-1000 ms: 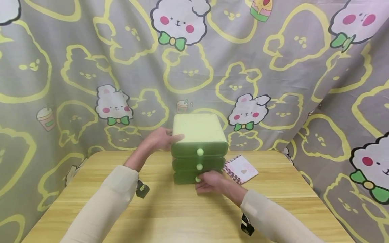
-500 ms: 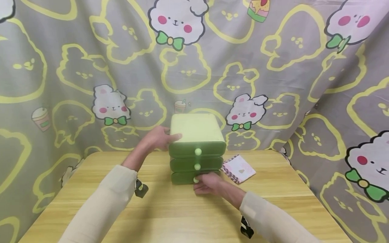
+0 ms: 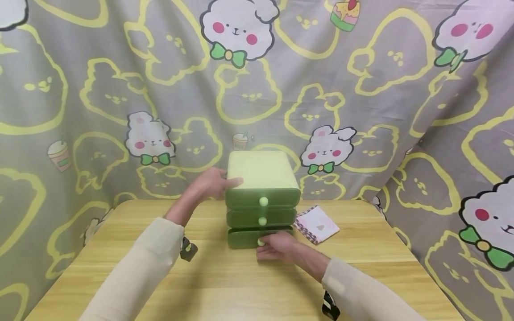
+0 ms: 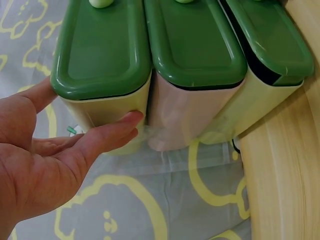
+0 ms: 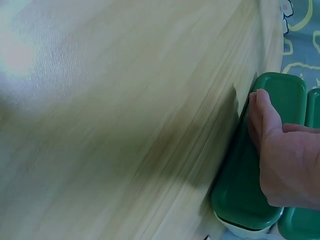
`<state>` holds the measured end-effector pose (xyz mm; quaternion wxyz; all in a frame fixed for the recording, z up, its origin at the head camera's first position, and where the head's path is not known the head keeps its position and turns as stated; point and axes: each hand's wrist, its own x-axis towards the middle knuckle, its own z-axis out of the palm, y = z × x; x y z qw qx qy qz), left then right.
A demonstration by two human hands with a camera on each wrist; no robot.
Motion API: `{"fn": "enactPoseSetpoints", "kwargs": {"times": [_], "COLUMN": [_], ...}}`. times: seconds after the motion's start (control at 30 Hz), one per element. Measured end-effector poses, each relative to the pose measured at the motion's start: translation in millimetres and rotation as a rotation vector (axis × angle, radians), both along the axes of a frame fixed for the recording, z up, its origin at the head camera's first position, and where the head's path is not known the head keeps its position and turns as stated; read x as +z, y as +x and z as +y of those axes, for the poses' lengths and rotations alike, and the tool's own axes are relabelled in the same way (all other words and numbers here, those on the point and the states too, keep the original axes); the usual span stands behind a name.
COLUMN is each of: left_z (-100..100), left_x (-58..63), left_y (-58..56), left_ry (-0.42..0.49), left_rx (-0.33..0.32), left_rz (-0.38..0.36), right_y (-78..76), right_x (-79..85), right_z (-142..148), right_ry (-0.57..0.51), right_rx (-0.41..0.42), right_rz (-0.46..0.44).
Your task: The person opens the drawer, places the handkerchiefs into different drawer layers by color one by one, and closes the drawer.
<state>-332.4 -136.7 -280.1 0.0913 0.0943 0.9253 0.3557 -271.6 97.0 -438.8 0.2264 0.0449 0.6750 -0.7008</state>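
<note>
A small three-drawer storage box (image 3: 261,169), pale yellow on top with green drawer fronts, stands at the table's middle back. My left hand (image 3: 213,183) grips its upper left corner, one digit lying on the top and others along the side (image 4: 110,107). At the bottom drawer (image 3: 242,240), my right hand (image 3: 281,246) pinches the round light-green knob (image 3: 261,242). That drawer sticks out slightly, with a dark gap along its upper edge. The left wrist view shows the gap beside the drawer front (image 4: 275,37). Above it, the top drawer (image 3: 245,198) and middle drawer (image 3: 242,218) are closed.
A folded white and pink cloth (image 3: 319,224) with a checked edge lies right of the box on the wooden table (image 3: 225,285). A grey curtain (image 3: 257,102) printed with yellow outlines and white rabbits hangs close behind.
The bottom drawer has come out a little toward me, with my right hand on its knob. My left hand keeps its place on the box's corner.
</note>
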Motion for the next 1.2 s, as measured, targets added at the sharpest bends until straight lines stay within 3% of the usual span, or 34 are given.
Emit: {"fn": "enactPoseSetpoints", "kwargs": {"times": [0.5, 1.2], "left_z": [1, -3], "left_x": [-3.5, -4.4], "left_y": [2.4, 2.0], "left_ry": [0.035, 0.036], "left_rx": [0.024, 0.019], "left_rz": [-0.007, -0.007], "right_y": [13.4, 54.8], "right_x": [-1.4, -3.6], "right_z": [5, 13], "right_ry": [-0.016, -0.003], "right_rx": [0.017, 0.058], "right_rz": [0.008, -0.003]}}
